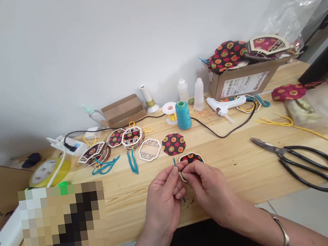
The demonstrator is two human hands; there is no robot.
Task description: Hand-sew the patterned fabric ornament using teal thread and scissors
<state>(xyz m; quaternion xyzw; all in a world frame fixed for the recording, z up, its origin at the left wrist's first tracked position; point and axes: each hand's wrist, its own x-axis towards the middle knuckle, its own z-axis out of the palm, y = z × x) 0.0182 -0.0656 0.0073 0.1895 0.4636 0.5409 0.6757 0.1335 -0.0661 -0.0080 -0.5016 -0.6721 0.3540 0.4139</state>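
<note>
We are pinching a blue cord (174, 161) in our left hand (166, 184), over the table (127, 210). Our right hand (206, 182) is covering part of a patterned ornament (191, 158) just beside it; we cannot tell its grip. Beyond, a fabric piece (174, 144) is lying near a wooden frame (148, 155); scissors (281, 151) are resting rightward.

Bright, diffuse indoor light on a pale wall (105, 46), with soft shadows behind the bottles (198, 95) and white glare on clear plastic (293, 3) at upper right. Wide-angle distortion stretches the edges — a pixelated block (65, 233) covers the lower left — and detail between my fingertips (173, 174) looks blurred.
</note>
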